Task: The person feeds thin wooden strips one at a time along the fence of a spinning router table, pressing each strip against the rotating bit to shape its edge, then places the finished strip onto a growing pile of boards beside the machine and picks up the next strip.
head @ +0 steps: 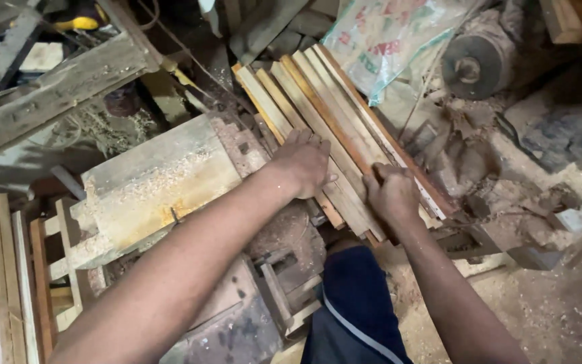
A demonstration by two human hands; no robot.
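Observation:
A bundle of several long wooden slats (318, 114) lies slanting from upper left to lower right across a dusty machine. My left hand (302, 164) rests palm down on the near left slats, fingers curled over them. My right hand (391, 194) grips the near ends of the right-hand slats. Both forearms reach in from the bottom of the view.
A sawdust-covered metal machine bed (159, 182) sits left of the slats. More wooden strips (5, 269) stand at the far left. A heavy beam (55, 91) lies at upper left, a printed sack (392, 40) and a round pulley (469, 67) beyond. Sawdust covers the floor (547, 310).

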